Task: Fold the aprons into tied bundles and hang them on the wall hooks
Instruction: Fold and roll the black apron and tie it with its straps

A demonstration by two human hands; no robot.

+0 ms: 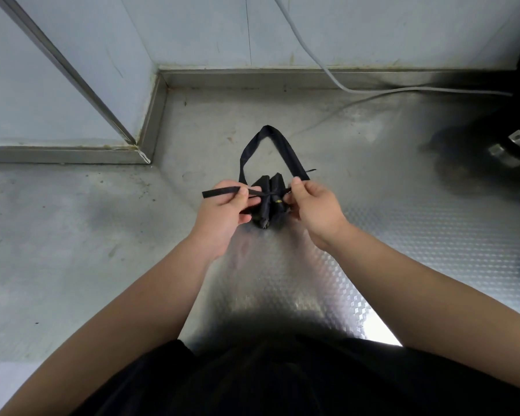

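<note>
On the counter, left hand pinches tie at bundle's nine o'clock, right hand pinches at three; tying underway, likely needs pulling tight.

The bundle lies mid-counter between both hands, its loop behind it; a cable runs behind, right.

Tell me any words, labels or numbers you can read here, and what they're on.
No text here can be read.
Yellow mark on the black apron bundle: too small to read.
Tie strap pinched by the left hand and right hand: blank.
Steel countertop and wall panel: blank.
</note>
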